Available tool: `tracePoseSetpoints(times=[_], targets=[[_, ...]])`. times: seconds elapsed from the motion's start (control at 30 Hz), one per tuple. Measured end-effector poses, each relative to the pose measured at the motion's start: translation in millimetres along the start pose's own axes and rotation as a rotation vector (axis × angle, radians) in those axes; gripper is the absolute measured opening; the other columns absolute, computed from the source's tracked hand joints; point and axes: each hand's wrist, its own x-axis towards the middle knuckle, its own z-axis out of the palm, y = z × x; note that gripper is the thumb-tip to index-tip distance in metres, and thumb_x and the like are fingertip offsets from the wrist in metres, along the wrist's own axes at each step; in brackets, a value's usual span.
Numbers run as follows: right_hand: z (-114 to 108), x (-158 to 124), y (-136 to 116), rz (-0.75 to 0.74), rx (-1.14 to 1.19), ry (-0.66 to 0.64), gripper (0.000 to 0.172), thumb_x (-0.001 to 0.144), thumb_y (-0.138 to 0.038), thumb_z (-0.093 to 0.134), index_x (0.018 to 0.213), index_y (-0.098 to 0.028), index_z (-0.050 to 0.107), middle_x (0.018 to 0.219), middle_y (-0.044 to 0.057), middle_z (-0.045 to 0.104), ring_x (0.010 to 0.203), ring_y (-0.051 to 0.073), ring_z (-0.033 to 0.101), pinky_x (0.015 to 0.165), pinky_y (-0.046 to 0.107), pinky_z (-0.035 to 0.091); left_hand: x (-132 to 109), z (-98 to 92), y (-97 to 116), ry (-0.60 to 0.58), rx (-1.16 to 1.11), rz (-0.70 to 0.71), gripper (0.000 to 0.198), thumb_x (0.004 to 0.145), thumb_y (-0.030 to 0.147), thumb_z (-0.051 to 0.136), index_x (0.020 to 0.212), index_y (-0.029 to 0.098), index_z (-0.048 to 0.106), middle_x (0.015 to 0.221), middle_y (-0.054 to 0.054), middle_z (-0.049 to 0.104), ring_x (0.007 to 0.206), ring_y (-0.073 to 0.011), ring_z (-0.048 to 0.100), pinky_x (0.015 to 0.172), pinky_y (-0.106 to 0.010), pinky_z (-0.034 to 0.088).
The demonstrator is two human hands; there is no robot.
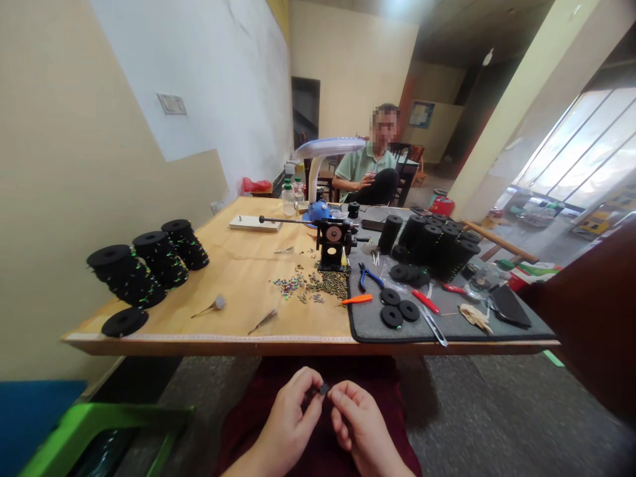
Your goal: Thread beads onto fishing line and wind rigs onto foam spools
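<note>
Above my lap, in front of the table's edge, my left hand (297, 405) pinches a small dark piece (324, 388) between thumb and fingertips. Its exact kind is too small to make out. Close beside it is my right hand (358, 419), thumb and forefinger pressed together at the piece's right side; whatever they grip is too fine to see. On the table beyond lie a pile of small brass-coloured metal parts (328, 283) and a scatter of coloured beads (291, 285). Nearer the edge is an orange-handled tool (358, 299).
A black hand-cranked winder (332, 244) stands mid-table before a desk lamp (318, 179). Stacked black foam spools (149, 262) stand left. More spools (432, 238), blue-handled pliers (370, 275) and tweezers (433, 326) occupy the grey mat (365, 328). A person (368, 169) sits opposite.
</note>
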Motion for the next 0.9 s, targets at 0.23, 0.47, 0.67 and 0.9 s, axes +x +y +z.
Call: tracePoseSetpoints(times=[0.23, 0.47, 0.67, 0.9], targets=[[-2.1, 1.1, 3.1, -0.023, -0.018, -0.014, 0.038, 0.069, -0.049, 0.071, 0.072, -0.016, 0.051, 0.041, -0.008, 0.049, 0.029, 0.001, 0.027, 0.030, 0.013, 0.014, 0.9, 0.4, 2.8, -0.055, 0.016, 0.003, 0.014, 0.086, 0.027, 0.048, 0.076, 0.020, 0.054, 0.072, -0.002, 0.054, 0.065, -0.0161, 0.051, 0.060, -0.025, 0.040], [-0.9, 1.3, -0.1, -0.044, 0.011, 0.002, 0.036, 0.070, -0.048, 0.069, 0.073, -0.018, 0.049, 0.039, -0.010, 0.047, 0.029, 0.001, 0.026, 0.029, 0.012, 0.014, 1.0, 1.3, 4.9, -0.095, 0.004, -0.008, 0.014, 0.086, 0.026, 0.048, 0.075, 0.019, 0.054, 0.071, -0.002, 0.054, 0.064, -0.0152, 0.050, 0.059, -0.024, 0.039], [-3.5, 2.3, -0.4, -0.084, -0.056, 0.063, 0.041, 0.070, -0.055, 0.066, 0.075, -0.020, 0.046, 0.038, -0.010, 0.047, 0.028, 0.002, 0.026, 0.029, 0.013, 0.013, 2.3, 1.8, 4.1, -0.092, -0.076, -0.078, 0.014, 0.084, 0.027, 0.051, 0.074, 0.019, 0.054, 0.070, -0.001, 0.055, 0.064, -0.0148, 0.050, 0.060, -0.023, 0.040], [-4.7, 1.6, -0.2, -0.161, -0.094, 0.074, 0.041, 0.072, -0.057, 0.063, 0.076, -0.020, 0.044, 0.036, -0.014, 0.034, 0.032, 0.003, 0.016, 0.033, 0.015, 0.010, 1.7, 1.9, 2.2, -0.087, -0.135, -0.112, 0.013, 0.083, 0.026, 0.054, 0.073, 0.018, 0.054, 0.067, 0.001, 0.052, 0.061, -0.0127, 0.047, 0.058, -0.022, 0.040]])
